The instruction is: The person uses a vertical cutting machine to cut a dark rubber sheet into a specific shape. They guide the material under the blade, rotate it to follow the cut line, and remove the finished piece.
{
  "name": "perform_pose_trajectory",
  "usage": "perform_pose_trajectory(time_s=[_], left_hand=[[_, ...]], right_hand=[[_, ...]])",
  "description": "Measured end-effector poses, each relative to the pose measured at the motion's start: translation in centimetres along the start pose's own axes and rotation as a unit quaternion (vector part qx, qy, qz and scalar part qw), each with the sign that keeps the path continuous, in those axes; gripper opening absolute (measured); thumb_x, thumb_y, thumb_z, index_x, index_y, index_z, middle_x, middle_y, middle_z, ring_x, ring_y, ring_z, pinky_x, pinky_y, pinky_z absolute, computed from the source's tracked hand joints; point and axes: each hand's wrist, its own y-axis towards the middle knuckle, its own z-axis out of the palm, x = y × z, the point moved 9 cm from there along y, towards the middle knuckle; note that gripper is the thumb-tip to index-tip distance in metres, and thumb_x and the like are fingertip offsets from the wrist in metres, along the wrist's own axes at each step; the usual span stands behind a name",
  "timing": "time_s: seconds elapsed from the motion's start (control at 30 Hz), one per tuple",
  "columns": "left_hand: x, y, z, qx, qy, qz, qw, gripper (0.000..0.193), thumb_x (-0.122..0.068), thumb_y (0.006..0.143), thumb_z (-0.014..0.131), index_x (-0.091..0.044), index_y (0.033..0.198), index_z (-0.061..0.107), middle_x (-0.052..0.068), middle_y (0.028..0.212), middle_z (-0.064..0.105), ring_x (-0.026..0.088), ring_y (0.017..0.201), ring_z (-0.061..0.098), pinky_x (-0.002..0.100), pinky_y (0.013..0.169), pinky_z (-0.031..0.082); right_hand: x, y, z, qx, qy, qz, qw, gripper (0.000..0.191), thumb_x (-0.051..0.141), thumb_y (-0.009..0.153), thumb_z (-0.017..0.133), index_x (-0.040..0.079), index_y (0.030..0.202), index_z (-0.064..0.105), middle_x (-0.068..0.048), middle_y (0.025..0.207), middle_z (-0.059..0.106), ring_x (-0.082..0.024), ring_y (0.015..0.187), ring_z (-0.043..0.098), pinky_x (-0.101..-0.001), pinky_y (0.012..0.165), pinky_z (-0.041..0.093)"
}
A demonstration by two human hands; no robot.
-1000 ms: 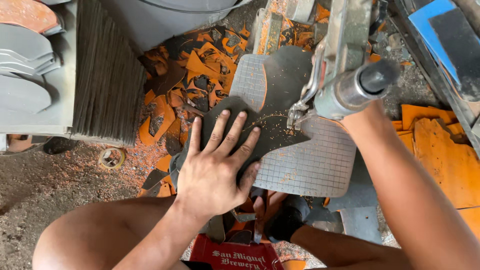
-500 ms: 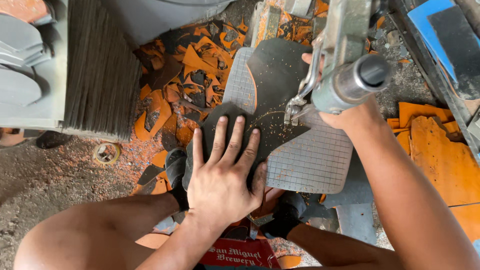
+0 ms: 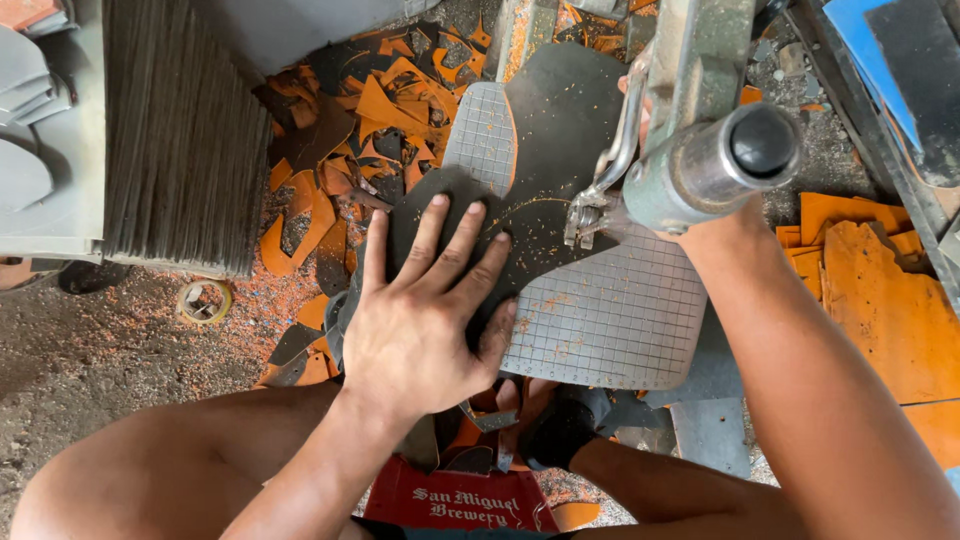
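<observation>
My left hand (image 3: 425, 320) lies flat on a dark rubber sheet (image 3: 560, 110), fingers spread and pointing away from me. The sheet rests on a grey gridded plate (image 3: 620, 320) under the head of a metal cutting machine (image 3: 720, 160). The machine's small foot (image 3: 585, 215) touches the sheet just right of my fingertips. My right hand (image 3: 712, 228) reaches in behind the machine's cylinder. Only its wrist and a bit of finger show, so its grip is hidden.
A tall stack of dark sheets (image 3: 180, 140) stands at the left, with grey cut shapes (image 3: 25, 130) beyond it. Orange and black scraps (image 3: 370, 110) litter the ground. Orange sheets (image 3: 880, 300) lie at the right. A red crate (image 3: 460, 500) sits between my knees, and a tape ring (image 3: 205, 300) lies on the dirt.
My left hand stays flat on the dark sheet, which has shifted slightly away from me under the machine head. My right arm holds its place behind the cylinder.
</observation>
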Motion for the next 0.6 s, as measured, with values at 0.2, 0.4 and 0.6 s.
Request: perform_pose_trajectory(time_s=[0.2, 0.4, 0.6], left_hand=[[0.2, 0.7, 0.3, 0.005, 0.01, 0.005, 1.0, 0.05, -0.037, 0.089, 0.067, -0.012, 0.132, 0.071, 0.013, 0.149, 0.058, 0.034, 0.147, 0.044, 0.068, 0.121, 0.018], [0.3, 1.2, 0.3, 0.008, 0.018, 0.0, 1.0, 0.052, -0.038, 0.089, 0.066, -0.012, 0.134, 0.069, 0.014, 0.15, 0.056, 0.035, 0.147, 0.041, 0.07, 0.119, 0.018], [0.7, 1.5, 0.4, 0.005, 0.019, -0.008, 1.0, 0.05, -0.037, 0.091, 0.065, -0.014, 0.135, 0.068, 0.012, 0.151, 0.056, 0.034, 0.148, 0.041, 0.07, 0.121, 0.017]], right_hand=[[-1.0, 0.9, 0.2, -0.007, -0.009, 0.018, 1.0, 0.033, 0.005, 0.085, 0.072, 0.004, 0.117, 0.068, -0.012, 0.131, 0.066, -0.033, 0.115, 0.061, -0.0437, 0.102, 0.047], [-1.3, 1.7, 0.4, -0.003, -0.016, 0.029, 0.999, 0.028, 0.004, 0.086, 0.072, 0.004, 0.115, 0.068, -0.013, 0.125, 0.067, -0.033, 0.11, 0.062, -0.0439, 0.099, 0.047], [-1.8, 2.8, 0.5, -0.002, -0.019, 0.039, 0.999, 0.024, 0.003, 0.088, 0.072, 0.003, 0.112, 0.069, -0.014, 0.12, 0.068, -0.034, 0.106, 0.062, -0.044, 0.096, 0.047]])
